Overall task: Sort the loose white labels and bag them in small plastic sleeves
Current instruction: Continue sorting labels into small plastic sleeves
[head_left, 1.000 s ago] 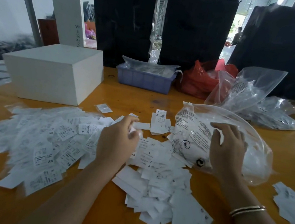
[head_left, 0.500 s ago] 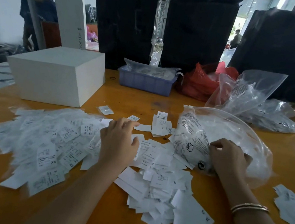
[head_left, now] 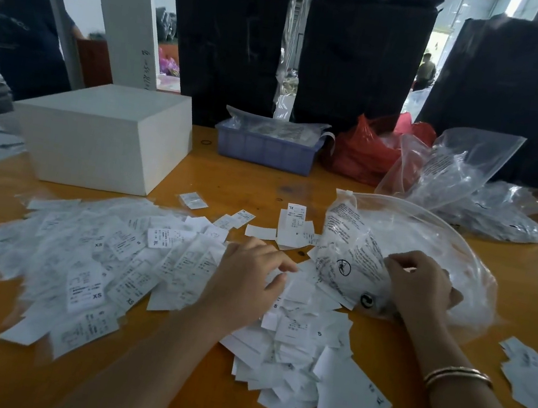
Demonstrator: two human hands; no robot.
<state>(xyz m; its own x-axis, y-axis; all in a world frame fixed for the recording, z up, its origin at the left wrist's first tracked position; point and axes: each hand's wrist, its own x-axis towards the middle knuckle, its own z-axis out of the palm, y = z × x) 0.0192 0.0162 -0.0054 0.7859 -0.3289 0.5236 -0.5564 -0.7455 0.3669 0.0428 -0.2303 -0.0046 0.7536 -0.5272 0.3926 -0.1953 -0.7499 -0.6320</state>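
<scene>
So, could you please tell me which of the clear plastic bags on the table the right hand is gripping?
The right hand grips the large printed bag lying nearest, beside the loose labels; the other clear bags sit untouched behind it.

Both arms reach fwd, left hand palm down, fingers loose & spread, right hand curled into a pinch, bangle on right wrist

Orange table, white pillar behind (daylight beyond).
</scene>
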